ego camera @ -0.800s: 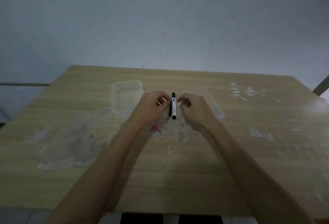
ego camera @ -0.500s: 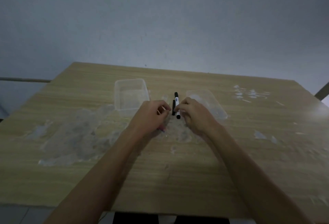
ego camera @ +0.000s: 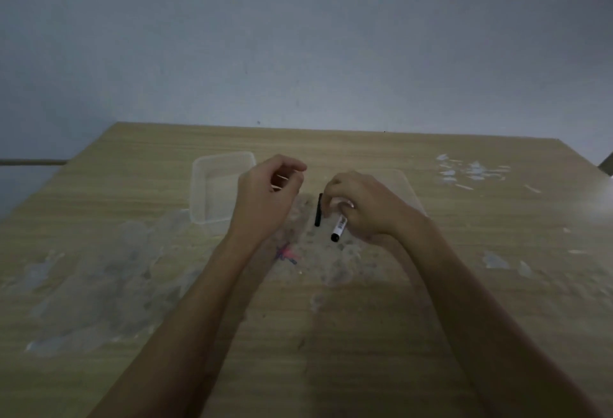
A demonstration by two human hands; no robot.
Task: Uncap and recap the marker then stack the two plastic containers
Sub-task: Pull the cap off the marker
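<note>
My right hand (ego camera: 368, 208) grips a marker (ego camera: 339, 228) with a white barrel; its black near end points down towards me, just above the wooden table (ego camera: 365, 334). My left hand (ego camera: 268, 195) hovers to the left of the marker, fingers curled in, with nothing visible in it. A thin black bar (ego camera: 318, 210) shows on the table between the hands; whether it is an object or a shadow I cannot tell. One clear plastic container (ego camera: 212, 185) stands behind my left hand. The other clear container (ego camera: 409, 195) is mostly hidden behind my right hand.
Grey smears (ego camera: 99, 285) cover the table's left and middle, with a small red and blue scribble (ego camera: 287, 253) under my left wrist. White flecks (ego camera: 471, 172) lie at the far right. A plain wall rises behind the table's far edge.
My left hand has let go of the marker and drawn up and to the left. The marker, upright between both hands before, now tilts in my right hand alone.
</note>
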